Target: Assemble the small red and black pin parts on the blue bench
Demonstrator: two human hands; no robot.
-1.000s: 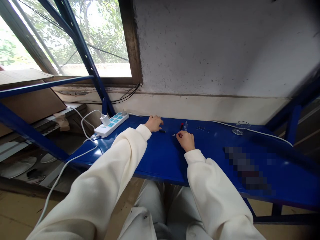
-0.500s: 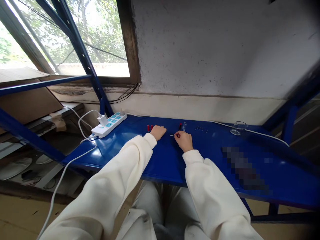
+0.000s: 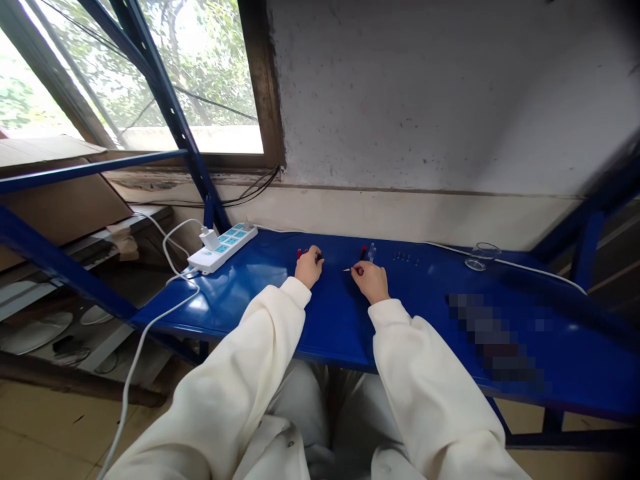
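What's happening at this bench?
A person in white sleeves sits at a blue bench. The right hand pinches a thin red-ended pin. The left hand rests curled on small red and black parts; whether it grips them is unclear. More small parts and a power strip lie nearby.

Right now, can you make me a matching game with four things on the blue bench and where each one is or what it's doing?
Things:
1. power strip
2. clear dish
3. left hand
4. right hand

Places or states:
a. pinches a thin red-tipped piece
b. far right of the blue bench
c. left end of the bench, with a charger plugged in
d. next to small red parts

Pairs: 1-c, 2-b, 3-d, 4-a.
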